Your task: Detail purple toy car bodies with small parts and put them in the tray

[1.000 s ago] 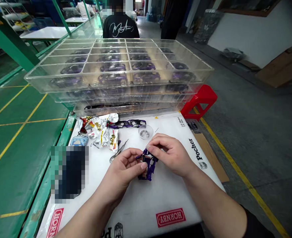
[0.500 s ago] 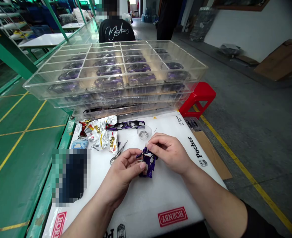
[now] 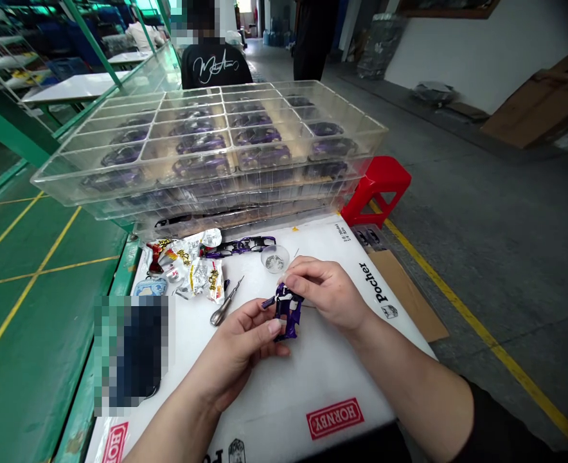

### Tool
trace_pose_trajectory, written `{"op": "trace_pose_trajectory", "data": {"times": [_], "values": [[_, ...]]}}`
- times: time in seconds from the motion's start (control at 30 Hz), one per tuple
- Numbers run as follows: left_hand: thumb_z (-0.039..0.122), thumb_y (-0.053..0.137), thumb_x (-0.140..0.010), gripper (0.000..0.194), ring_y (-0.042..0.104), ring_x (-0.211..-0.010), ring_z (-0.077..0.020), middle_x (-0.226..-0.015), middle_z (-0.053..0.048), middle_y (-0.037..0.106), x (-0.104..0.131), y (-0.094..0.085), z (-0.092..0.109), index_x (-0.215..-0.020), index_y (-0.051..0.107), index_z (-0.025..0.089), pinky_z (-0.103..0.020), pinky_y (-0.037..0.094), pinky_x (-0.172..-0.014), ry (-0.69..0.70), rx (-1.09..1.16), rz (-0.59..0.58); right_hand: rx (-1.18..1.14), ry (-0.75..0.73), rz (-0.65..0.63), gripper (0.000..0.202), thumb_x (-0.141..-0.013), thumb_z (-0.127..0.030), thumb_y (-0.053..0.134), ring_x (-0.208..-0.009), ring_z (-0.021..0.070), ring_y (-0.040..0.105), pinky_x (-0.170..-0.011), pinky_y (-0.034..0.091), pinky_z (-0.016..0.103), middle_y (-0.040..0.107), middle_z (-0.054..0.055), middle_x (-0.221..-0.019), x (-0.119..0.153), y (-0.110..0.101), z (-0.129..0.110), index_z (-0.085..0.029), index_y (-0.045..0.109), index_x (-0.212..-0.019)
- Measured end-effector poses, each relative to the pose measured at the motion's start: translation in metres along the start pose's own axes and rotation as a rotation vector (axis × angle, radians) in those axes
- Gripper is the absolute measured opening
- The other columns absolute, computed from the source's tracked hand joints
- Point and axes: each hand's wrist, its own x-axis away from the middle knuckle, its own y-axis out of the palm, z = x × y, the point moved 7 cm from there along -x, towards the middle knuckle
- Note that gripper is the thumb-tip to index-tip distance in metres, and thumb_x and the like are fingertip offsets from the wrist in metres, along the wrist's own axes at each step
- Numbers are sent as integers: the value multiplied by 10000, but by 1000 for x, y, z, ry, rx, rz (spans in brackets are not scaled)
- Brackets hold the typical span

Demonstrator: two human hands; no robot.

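Note:
A purple model car body shell [image 3: 292, 319] with open window cutouts is held just above the white foam-covered work surface. My left hand [image 3: 250, 337] grips its left side, with the thumb on top and the fingers beneath. At the shell's far end, my right hand [image 3: 320, 289] has its thumb and fingers pinched on the edge; anything small between those fingertips is hidden. Beyond the hands sits a small clear cup [image 3: 275, 259] containing tiny silvery pieces. A pointed metal hand tool [image 3: 225, 306] lies left of the shell. Another purple body shell [image 3: 245, 245] rests farther back.
Stacked clear compartment trays [image 3: 211, 173] with purple shells stand at the back. Snack wrappers [image 3: 197, 270] and a blue-patterned case [image 3: 150, 287] lie left, near a blurred dark object [image 3: 139, 354]. A red stool [image 3: 378, 186] is beyond the right corner. A person [image 3: 214, 61] sits ahead.
The whole view has shifted slightly. The shell has tilted a little in my hands, and my left fingers now show farther out beneath it. Both hands keep their hold.

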Motion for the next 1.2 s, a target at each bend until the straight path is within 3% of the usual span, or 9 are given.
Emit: {"op": "trace_pose_trajectory", "data": {"times": [0.1,0.27,0.33,0.43,0.5,0.63,0.7,0.97,1.2], "values": [[338,1046,-833,497,753,-1038,-236,-1167,-111,772,-1,3,1,-1244,820,177,-299,664,-745,-6,17,-18,-26,25,-3,293,-982,-541,908,-909,191,740,-834,592,340,793,43,-954,0,0,3,-250,916,-945],[353,1061,-808,520,721,-942,-196,-1102,-100,776,-1,3,6,-1231,823,167,-257,620,-683,16,0,1,135,44,-20,411,-1033,-635,811,-1010,221,753,-913,592,369,820,70,-1056,-2,-2,1,-239,917,-1031],[368,1066,-799,547,726,-930,-194,-1093,-98,786,-1,1,8,-1240,816,163,-255,612,-686,26,-14,31,198,27,9,383,-1062,-594,778,-1022,222,748,-904,585,365,817,73,-1099,-4,-7,-3,-236,907,-1105],[369,1061,-805,579,765,-974,-207,-1137,-98,811,-2,-6,12,-1274,787,169,-272,638,-741,83,-37,127,403,-3,78,245,-1063,-447,779,-879,191,695,-780,539,337,790,55,-1048,-6,-20,-10,-226,880,-1094],[352,1055,-812,565,799,-1030,-227,-1166,-92,823,-3,-12,16,-1263,764,177,-296,666,-801,139,-29,203,604,-12,3,147,-1054,-325,769,-823,179,663,-747,503,332,773,43,-1000,-6,-23,-12,-223,863,-1003],[310,1074,-773,555,837,-1095,-270,-1136,-75,828,-4,-20,21,-1179,719,177,-318,701,-818,183,35,288,878,53,-383,125,-974,-144,776,-851,203,713,-773,486,348,802,39,-999,5,-15,2,-231,843,-914],[284,1083,-754,572,843,-1087,-263,-1127,-63,827,-4,-21,21,-1174,708,181,-310,711,-806,179,63,305,931,94,-464,151,-926,-100,772,-877,219,737,-771,485,350,815,35,-1031,10,-16,6,-238,834,-930],[267,1031,-846,550,839,-1103,-242,-1201,-96,835,-2,-16,15,-1305,743,174,-293,718,-845,151,54,242,1084,95,-447,250,-822,-17,725,-804,231,707,-673,411,354,818,39,-990,15,-19,11,-245,806,-887],[263,1042,-824,539,841,-1089,-251,-1179,-102,844,-3,-14,15,-1276,762,176,-291,709,-840,150,57,247,1089,62,-489,286,-784,18,682,-895,268,700,-768,481,379,779,59,-974,17,-7,14,-237,743,-897]]}}
